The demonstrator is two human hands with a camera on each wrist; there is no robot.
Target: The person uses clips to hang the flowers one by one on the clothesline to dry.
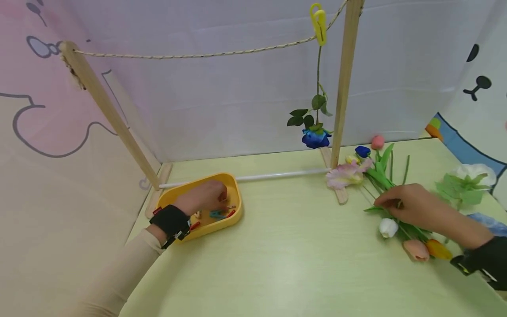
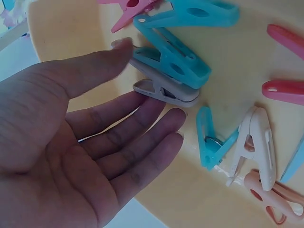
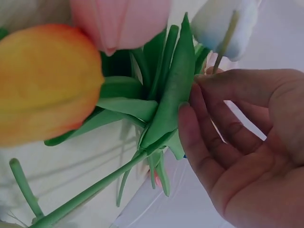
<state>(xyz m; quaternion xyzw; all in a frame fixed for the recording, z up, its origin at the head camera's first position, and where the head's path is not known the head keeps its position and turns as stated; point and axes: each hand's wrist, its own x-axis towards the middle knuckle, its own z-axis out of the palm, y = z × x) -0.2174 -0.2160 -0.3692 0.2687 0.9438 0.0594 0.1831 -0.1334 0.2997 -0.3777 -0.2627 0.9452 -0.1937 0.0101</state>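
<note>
Yellow walls are going all around the left hand [image 1: 205,196], which is reaching down into a tray [image 1: 222,225]. Its thumb and fingers are pinching a grey clothespin [image 2: 186,97]. Teal clothespins [image 2: 192,71] are lying right next to it, and red clothespins [image 2: 285,90] are lying farther over in the tray. The right hand [image 1: 424,211] is pinching a thin stem [image 3: 227,40] with its thumb and fingertips; which flower that stem belongs to is hard to tell. One finger is touching a big green leaf [image 3: 175,92]. Near this hand, a white tulip [image 1: 388,227], a peach tulip [image 1: 416,250] and an orange tulip [image 1: 439,249] are lying close together. A pale pink flower [image 1: 346,175] is lying by the foot of a wooden post [image 1: 343,88]. Farther right, a big white flower [image 1: 477,172] is resting on the surface [image 1: 293,246]. Up high, a blue rose [image 1: 315,138] is hanging upside down, and a yellow clothespin [image 1: 319,26] is holding its stem on a rope [image 1: 198,56]. Below, a white rod [image 1: 285,174] is running along the surface.
</note>
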